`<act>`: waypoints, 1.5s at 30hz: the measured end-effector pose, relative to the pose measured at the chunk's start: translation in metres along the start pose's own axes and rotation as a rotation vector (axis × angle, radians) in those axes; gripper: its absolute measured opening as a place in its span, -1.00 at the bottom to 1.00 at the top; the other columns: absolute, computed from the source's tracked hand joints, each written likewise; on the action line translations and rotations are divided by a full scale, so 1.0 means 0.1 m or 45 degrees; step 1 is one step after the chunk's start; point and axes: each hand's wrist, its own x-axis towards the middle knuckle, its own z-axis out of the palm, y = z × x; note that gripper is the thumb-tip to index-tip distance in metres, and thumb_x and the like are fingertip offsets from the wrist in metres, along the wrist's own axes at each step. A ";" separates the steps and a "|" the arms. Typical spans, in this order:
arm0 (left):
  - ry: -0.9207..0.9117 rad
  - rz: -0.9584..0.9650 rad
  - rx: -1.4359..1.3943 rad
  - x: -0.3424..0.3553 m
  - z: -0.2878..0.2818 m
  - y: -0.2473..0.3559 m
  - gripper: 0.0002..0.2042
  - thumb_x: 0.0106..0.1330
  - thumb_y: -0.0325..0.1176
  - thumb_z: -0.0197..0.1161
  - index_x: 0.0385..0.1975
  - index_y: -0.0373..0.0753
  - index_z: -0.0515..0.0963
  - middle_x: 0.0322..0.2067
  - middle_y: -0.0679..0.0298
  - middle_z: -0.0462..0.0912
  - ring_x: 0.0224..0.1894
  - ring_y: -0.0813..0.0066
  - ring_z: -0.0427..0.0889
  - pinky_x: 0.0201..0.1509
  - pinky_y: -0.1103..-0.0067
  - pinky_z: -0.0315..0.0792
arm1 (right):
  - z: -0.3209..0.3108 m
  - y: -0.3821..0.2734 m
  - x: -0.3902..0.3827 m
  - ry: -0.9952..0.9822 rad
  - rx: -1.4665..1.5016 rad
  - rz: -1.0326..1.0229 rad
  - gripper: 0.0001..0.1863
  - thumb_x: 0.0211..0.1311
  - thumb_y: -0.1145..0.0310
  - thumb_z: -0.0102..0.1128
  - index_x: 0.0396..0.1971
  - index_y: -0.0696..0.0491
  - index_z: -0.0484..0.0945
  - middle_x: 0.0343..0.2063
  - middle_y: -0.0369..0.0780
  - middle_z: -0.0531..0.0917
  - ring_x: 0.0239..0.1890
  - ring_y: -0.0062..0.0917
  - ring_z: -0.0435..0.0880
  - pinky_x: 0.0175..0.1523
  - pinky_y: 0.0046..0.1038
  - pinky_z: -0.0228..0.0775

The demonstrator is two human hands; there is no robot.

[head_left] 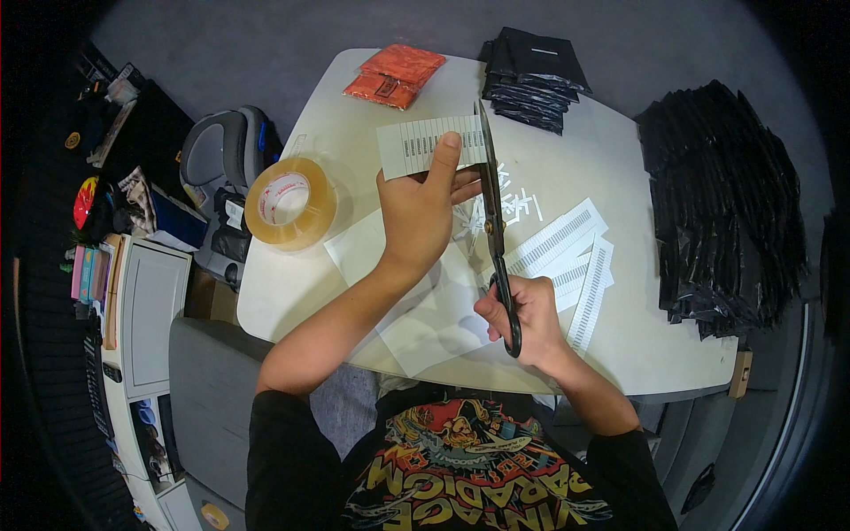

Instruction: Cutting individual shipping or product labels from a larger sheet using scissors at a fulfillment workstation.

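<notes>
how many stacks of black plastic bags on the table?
2. A small stack of black plastic bags sits at the white table's far edge; a large stack of black plastic bags lies along its right side. Others could be out of frame.

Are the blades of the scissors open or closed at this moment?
Closed, or nearly: the scissors show as one thin dark line along the edge of the paper sheet, with no gap visible between the blades.

white barcode sheet — held up, scissors at its edge

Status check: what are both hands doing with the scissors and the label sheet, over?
Left hand holding label sheet. Right hand gripping scissors, blades at sheet's right edge. Tape roll off left, nothing blocking.
</notes>
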 end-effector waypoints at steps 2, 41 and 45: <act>-0.051 0.015 0.087 0.00 -0.02 0.00 -0.63 0.51 -0.22 0.13 -0.02 -0.51 0.47 -0.16 0.01 0.67 -0.17 0.20 0.77 -0.15 0.51 0.72 | 0.00 0.01 0.00 0.013 -0.026 -0.008 -0.59 0.19 0.23 0.46 -0.69 0.16 0.51 -0.86 -0.29 0.49 -0.78 -0.69 0.45 -0.63 -0.52 0.24; -0.015 0.000 0.028 0.00 0.00 0.06 -0.63 0.44 -0.24 0.24 -0.10 -0.53 0.49 -0.22 0.01 0.67 -0.22 0.14 0.78 -0.19 0.46 0.74 | -0.03 0.08 0.02 -0.050 0.016 -0.073 -0.63 0.09 0.27 0.48 -0.65 0.13 0.47 -0.83 -0.32 0.40 -0.72 -0.69 0.31 -0.58 -0.52 0.16; -0.023 -0.002 0.035 0.00 0.00 0.05 -0.63 0.44 -0.23 0.23 -0.10 -0.52 0.49 -0.21 0.02 0.68 -0.21 0.15 0.78 -0.19 0.48 0.73 | -0.03 0.07 0.02 -0.047 0.009 -0.052 -0.63 0.10 0.28 0.48 -0.65 0.14 0.48 -0.83 -0.31 0.43 -0.73 -0.69 0.35 -0.59 -0.52 0.18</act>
